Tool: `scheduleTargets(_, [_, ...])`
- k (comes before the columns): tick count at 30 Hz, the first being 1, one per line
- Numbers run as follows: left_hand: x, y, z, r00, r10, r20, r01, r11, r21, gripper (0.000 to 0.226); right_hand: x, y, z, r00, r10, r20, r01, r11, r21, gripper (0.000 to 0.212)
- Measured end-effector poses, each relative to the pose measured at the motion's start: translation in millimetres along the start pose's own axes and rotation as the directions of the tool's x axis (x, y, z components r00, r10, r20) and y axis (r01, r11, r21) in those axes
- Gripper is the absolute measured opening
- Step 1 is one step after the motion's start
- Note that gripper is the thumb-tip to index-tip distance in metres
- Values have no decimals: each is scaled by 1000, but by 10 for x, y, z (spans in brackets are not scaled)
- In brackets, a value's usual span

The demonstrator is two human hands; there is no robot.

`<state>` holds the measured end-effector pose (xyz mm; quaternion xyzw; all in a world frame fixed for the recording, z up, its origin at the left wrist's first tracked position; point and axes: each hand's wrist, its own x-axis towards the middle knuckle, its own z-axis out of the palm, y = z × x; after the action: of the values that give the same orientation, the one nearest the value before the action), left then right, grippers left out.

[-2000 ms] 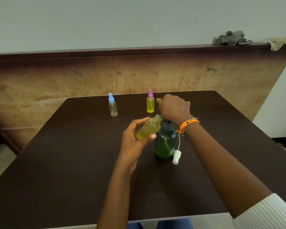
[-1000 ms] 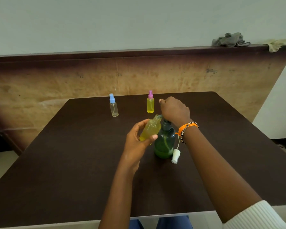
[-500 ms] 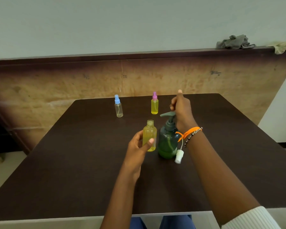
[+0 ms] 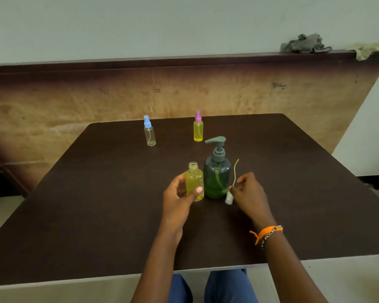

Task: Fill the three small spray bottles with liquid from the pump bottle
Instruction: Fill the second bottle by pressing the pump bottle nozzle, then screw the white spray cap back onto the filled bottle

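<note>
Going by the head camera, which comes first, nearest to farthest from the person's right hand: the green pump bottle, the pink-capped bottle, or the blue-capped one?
From the right hand:
1. Green pump bottle, just to its left.
2. Pink-capped bottle, farther back on the table.
3. Blue-capped bottle, back and farthest left.

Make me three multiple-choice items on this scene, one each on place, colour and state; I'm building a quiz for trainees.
1. Where does the open bottle stand?
A. left of the pump bottle
B. behind the pink-capped bottle
C. on the ledge

2. What colour is the cap of the clear bottle?
A. pink
B. blue
C. white

3. What is the right hand doing?
A. pressing the pump
B. resting flat
C. pinching the white sprayer

Answers: 1 A, the left hand holds it beside the pump bottle; 2 B, the cap is blue; 3 C, fingertips grip the sprayer's top.
</note>
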<state>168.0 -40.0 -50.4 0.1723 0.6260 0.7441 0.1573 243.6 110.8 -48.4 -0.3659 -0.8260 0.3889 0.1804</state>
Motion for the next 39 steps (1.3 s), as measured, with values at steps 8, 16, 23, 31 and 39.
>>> scheduleTargets(8, [-26,122,-4,1000,11,-19,-11,1000,1,40,-55,-16,37,999,-44,-16,41,985,-167,30])
scheduleTargets(16, [0,326,37,998,55,-39,-56,998,-16,40,-67,-286,-402,903,-187,-387,224,973,53,31])
scheduleTargets(23, [56,679,141,985,160,-60,-164,985,-62,47,-17,-844,-756,538,-638,-551,675,718,-172,35])
scheduleTargets(31, [101,792,35,970,208,-123,-213,977,-22,51,94,-1104,-850,416,-776,-474,795,564,-224,39])
scheduleTargets(39, [104,787,39,972,210,-101,-213,977,-12,51,205,-1238,-931,398,-897,-192,863,437,-252,37])
